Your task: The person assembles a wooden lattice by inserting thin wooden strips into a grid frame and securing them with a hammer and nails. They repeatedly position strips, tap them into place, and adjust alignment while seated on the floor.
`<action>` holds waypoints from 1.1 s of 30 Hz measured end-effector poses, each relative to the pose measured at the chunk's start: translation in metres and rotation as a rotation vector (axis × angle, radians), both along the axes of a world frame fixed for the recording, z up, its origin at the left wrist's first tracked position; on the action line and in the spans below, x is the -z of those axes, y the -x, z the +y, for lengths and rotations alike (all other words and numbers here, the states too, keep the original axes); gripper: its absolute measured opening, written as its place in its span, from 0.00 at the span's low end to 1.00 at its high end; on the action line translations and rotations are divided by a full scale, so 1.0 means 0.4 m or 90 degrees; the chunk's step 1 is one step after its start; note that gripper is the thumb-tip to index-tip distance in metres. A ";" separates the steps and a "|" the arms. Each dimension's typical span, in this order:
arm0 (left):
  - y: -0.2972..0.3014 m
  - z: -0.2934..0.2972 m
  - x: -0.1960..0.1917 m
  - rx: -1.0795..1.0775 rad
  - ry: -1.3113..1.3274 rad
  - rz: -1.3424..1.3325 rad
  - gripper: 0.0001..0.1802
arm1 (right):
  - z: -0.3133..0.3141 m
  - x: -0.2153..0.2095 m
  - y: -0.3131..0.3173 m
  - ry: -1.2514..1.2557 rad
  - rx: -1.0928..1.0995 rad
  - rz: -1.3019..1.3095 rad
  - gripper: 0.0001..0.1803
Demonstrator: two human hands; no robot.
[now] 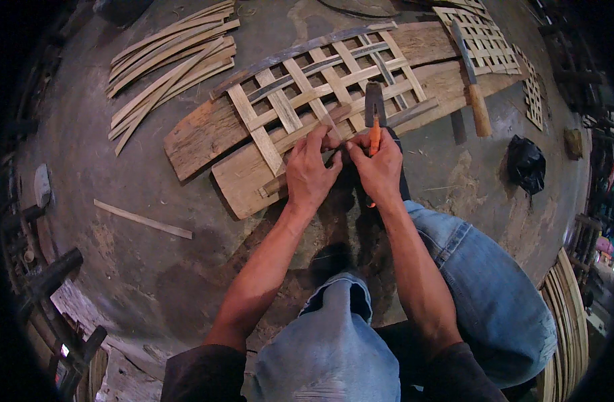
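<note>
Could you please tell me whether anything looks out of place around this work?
Perhaps one pale strip: it lies alone on the floor at left, looking stray because similar strips are gathered in a heap farther away.

This looks like a small, rough workshop for weaving slatted wooden panels. Flat wooden strips lie heaped on a bare, stained floor, and a long bundle of strips stands at the lower right. A woven lattice panel rests on heavy planks, with another lattice panel at the far right. A wooden-handled long knife and orange-handled pliers are the hand tools.
</note>
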State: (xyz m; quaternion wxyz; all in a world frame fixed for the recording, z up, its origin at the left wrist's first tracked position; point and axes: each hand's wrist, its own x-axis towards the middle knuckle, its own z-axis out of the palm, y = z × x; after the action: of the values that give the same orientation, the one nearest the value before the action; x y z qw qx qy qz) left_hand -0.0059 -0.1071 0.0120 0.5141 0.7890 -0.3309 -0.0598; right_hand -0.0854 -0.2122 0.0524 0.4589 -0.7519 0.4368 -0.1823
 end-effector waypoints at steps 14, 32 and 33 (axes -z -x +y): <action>0.004 -0.010 -0.001 -0.026 -0.019 -0.033 0.29 | -0.001 -0.004 -0.006 0.013 -0.016 0.024 0.13; 0.009 -0.013 0.006 -0.030 -0.042 -0.032 0.32 | 0.019 -0.039 0.034 -0.084 0.031 -0.002 0.16; 0.003 -0.005 0.010 -0.023 -0.023 -0.044 0.32 | 0.039 -0.052 0.045 -0.087 0.036 -0.003 0.16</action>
State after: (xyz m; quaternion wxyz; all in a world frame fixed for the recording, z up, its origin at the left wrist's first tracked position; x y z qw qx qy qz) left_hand -0.0071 -0.1093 0.0080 0.4888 0.8058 -0.3331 -0.0295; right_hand -0.1034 -0.1965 0.0731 0.5049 -0.7058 0.4680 -0.1670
